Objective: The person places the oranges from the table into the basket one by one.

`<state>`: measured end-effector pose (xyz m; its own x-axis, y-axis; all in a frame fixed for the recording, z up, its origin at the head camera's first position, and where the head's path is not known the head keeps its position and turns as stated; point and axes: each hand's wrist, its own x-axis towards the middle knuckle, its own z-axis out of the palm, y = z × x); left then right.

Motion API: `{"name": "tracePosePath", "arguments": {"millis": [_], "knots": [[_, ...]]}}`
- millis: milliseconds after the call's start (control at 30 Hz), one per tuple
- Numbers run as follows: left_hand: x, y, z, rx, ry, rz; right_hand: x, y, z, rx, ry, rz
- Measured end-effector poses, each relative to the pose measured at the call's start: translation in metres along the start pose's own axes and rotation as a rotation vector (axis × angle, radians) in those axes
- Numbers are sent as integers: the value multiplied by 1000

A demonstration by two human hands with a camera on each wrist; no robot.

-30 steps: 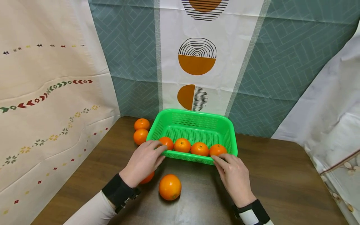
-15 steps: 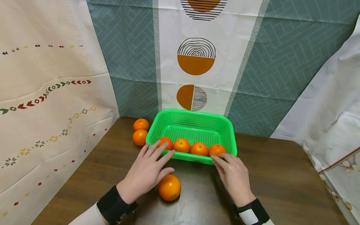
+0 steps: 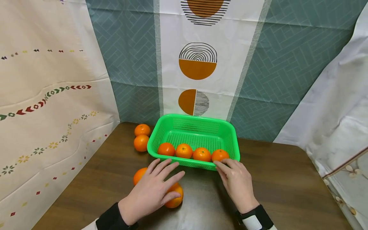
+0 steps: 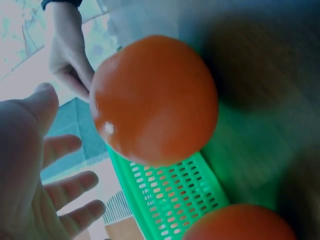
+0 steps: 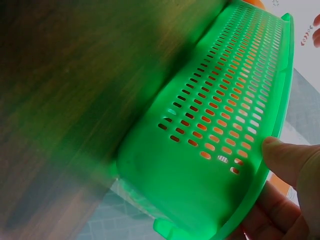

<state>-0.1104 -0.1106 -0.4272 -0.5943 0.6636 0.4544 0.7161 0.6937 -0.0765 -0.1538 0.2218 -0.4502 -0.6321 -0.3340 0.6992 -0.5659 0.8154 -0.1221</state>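
Spread out with straight fingers, my left hand [image 3: 153,191] hovers just above the front orange [image 3: 176,198], partly covering it. A second orange [image 3: 139,175] peeks out behind the same hand. In the left wrist view, an orange [image 4: 155,100] fills the middle, apart from the fingers. A green perforated plastic basket [image 3: 198,121] stands at the back, with several oranges [image 3: 184,150] lined up along its near wall. My right hand [image 3: 237,183] pinches the basket's near right rim; the right wrist view shows its thumb [image 5: 287,157] outside the rim and fingers behind.
Two more oranges [image 3: 141,142] sit left of the basket on the brown wooden table [image 3: 281,182]. Behind the basket hangs a patterned teal and white cloth [image 3: 129,64]. Pale cloths [image 3: 43,127] close off the left and right sides.
My left hand has let go of the basket's near left rim, spread its fingers and drawn back toward the front orange. The right hand stays on the rim.
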Motion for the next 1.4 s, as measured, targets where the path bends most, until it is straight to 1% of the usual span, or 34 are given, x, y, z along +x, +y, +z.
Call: {"name": "tracePosePath", "arguments": {"millis": [100, 200, 333, 600, 800, 1067, 1400], "knots": [[-2, 3, 0, -9, -9, 35, 1, 0, 0, 2, 0, 0], [-4, 4, 0, -19, 8, 68, 1, 0, 0, 1, -1, 2], [-6, 5, 0, -30, 12, 89, 1, 0, 0, 0, -6, 7], [-9, 5, 0, -84, -48, 136, 1, 1, 0, 4, -6, 11], [-10, 7, 0, -79, -66, 147, 1, 1, 0, 1, -1, 7], [-11, 8, 0, -71, -146, 160, 0, 1, 0, 0, -3, 11], [-10, 10, -1, -56, -184, 180, -1, 0, 1, -3, -6, 13]]}}
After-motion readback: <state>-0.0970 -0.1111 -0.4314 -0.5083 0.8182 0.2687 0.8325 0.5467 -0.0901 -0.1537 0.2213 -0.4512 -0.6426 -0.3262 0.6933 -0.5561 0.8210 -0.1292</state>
